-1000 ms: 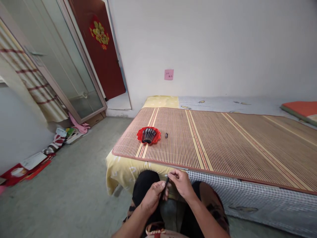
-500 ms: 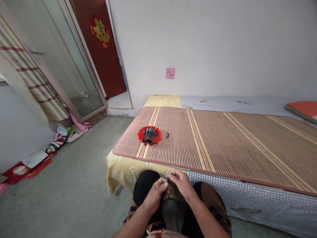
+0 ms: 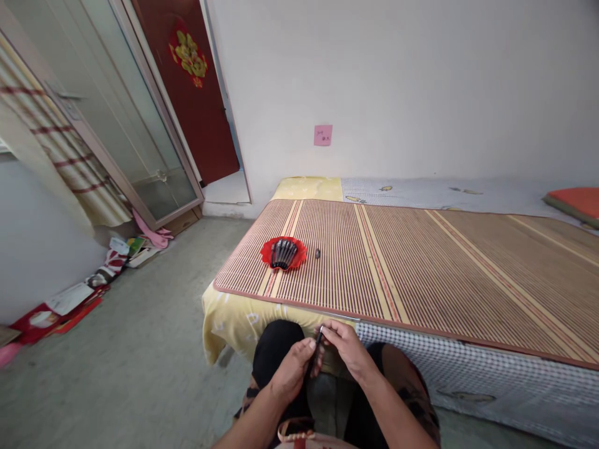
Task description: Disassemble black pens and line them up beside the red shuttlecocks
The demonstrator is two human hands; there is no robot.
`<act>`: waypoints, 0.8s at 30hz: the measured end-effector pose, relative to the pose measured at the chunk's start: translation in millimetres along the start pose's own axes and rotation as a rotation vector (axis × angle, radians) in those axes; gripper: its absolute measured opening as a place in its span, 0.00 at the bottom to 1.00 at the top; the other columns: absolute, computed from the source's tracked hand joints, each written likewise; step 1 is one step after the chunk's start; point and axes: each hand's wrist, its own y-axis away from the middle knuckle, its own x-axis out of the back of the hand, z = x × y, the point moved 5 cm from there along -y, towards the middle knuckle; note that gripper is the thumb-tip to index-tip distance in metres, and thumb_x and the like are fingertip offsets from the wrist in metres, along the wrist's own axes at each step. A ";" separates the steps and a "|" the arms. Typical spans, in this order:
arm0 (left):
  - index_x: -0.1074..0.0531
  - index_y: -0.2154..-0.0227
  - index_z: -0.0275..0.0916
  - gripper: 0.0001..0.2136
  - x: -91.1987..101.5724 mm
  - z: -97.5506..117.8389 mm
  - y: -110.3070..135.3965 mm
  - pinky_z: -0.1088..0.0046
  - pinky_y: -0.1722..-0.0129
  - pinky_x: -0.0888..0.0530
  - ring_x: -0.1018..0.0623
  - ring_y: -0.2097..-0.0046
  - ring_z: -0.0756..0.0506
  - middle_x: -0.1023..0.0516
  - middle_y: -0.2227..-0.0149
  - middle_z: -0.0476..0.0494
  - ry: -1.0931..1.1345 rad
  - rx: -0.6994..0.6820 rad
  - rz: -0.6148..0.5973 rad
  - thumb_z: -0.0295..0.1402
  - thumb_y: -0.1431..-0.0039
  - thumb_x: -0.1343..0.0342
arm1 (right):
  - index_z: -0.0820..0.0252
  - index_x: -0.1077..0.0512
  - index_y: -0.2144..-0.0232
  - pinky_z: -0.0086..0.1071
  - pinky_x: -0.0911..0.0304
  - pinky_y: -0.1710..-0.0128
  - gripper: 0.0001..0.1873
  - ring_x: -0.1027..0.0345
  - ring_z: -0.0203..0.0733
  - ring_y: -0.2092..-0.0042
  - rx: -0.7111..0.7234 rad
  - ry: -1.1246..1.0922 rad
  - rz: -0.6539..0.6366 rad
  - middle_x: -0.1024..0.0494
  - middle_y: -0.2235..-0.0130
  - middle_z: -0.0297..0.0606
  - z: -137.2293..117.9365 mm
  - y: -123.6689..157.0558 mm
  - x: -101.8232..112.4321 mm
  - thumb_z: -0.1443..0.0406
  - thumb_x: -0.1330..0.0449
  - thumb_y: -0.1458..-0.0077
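Note:
Over my lap, a slim black pen [image 3: 319,337] points upward between my two hands. My left hand [image 3: 296,365] is closed round its lower part, with the thumb lying along it. With finger and thumb, my right hand [image 3: 344,345] pinches the pen's upper end, where a small pale spot shows. A scalloped red dish [image 3: 302,254] stands on the striped bed mat [image 3: 332,280], and several black pens [image 3: 284,254] lie fanned out in it. A small dark piece [image 3: 317,254], too small to name surely, lies on the mat just right of the dish.
The bed's front edge, hung with a yellow sheet [image 3: 234,327] and a checked cloth [image 3: 407,355], is right before my knees. An orange cushion [image 3: 575,202] lies at the far right. Papers and clothes [image 3: 70,299] line the floor by the left wall.
My right hand has shifted slightly at the pen's top, and more of the black shaft now shows between the hands. The dish and small dark piece stay put on the mat.

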 end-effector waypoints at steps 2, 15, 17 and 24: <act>0.26 0.70 0.33 0.22 -0.3 0.5 1.0 0.76 0.79 0.43 0.36 0.78 0.53 0.29 0.77 0.48 -0.006 0.020 0.012 0.52 0.42 0.39 | 0.59 0.21 0.67 0.32 0.36 0.65 0.22 0.31 0.40 0.68 -0.015 -0.034 -0.004 0.21 0.68 0.37 1.7 0.3 -0.4 0.46 0.34 0.49; 0.31 0.67 0.37 0.19 3.5 -1.5 -0.3 0.78 0.82 0.45 0.38 0.80 0.54 0.29 0.77 0.52 0.040 -0.013 0.038 0.47 0.48 0.32 | 0.57 0.20 0.66 0.35 0.33 0.63 0.25 0.27 0.45 0.63 -0.052 -0.120 0.018 0.19 0.65 0.38 9.1 1.9 -1.2 0.43 0.31 0.54; 0.34 0.67 0.40 0.20 2.7 -0.8 0.0 0.78 0.82 0.46 0.39 0.80 0.54 0.30 0.77 0.54 0.049 -0.019 0.029 0.44 0.51 0.29 | 0.57 0.20 0.65 0.35 0.33 0.63 0.25 0.27 0.45 0.63 -0.055 -0.096 0.024 0.19 0.65 0.38 9.9 2.1 0.2 0.43 0.31 0.54; 0.29 0.70 0.35 0.21 0.5 -0.7 0.3 0.76 0.79 0.42 0.35 0.79 0.53 0.29 0.77 0.49 0.003 0.020 0.024 0.52 0.42 0.39 | 0.58 0.20 0.66 0.34 0.35 0.65 0.24 0.28 0.42 0.67 -0.047 -0.107 0.027 0.20 0.67 0.37 11.0 1.5 1.0 0.44 0.32 0.52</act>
